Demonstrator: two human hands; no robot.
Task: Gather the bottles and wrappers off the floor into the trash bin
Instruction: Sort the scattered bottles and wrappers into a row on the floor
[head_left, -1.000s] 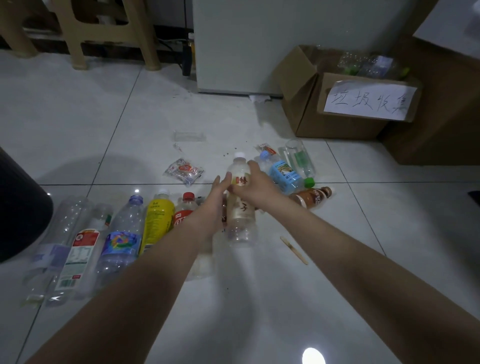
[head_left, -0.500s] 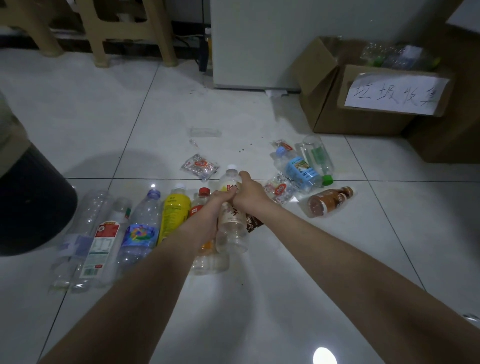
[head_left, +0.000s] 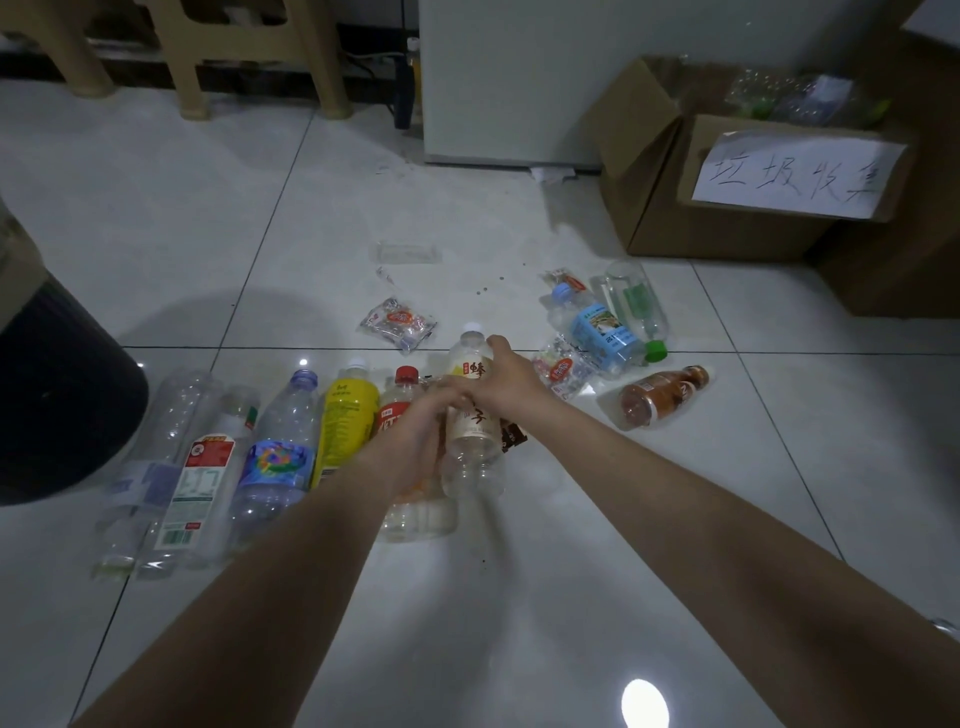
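Two bare forearms extend from the lower frame edge and converge on a row of bottles lying on the tiled floor (head_left: 519, 597). The right hand (head_left: 506, 382) is palm-down over the upper part of the beige-label bottle (head_left: 470, 415), fingers curled around it just below its white cap. The left hand (head_left: 428, 415) meets the same bottle from its left side, fingers bent against the label; whether they fully close around it cannot be determined, since the hand's back hides them. Both wrists are straight, and the elbows are out of frame.

The beige-label bottle lies with its cap pointing away from the camera and its clear base nearest. To its left, touching side by side: the red-cap bottle (head_left: 397, 410), the yellow bottle (head_left: 345, 421), the purple-cap bottle (head_left: 278, 457), a red-and-white label bottle (head_left: 200, 483), and a clear bottle (head_left: 156, 452). A brown wrapper (head_left: 514, 436) shows at the bottle's right.

Further right lie a crumpled wrapper (head_left: 563, 366), the blue-label bottle (head_left: 597, 332), a green-cap bottle (head_left: 639, 312), and a brown bottle (head_left: 662, 395). Another wrapper (head_left: 397, 322) lies beyond the row.

The dark bin (head_left: 57, 395) stands at the left edge. A cardboard box (head_left: 727, 228) with a handwritten paper sign stands at upper right, holding clear bottles.
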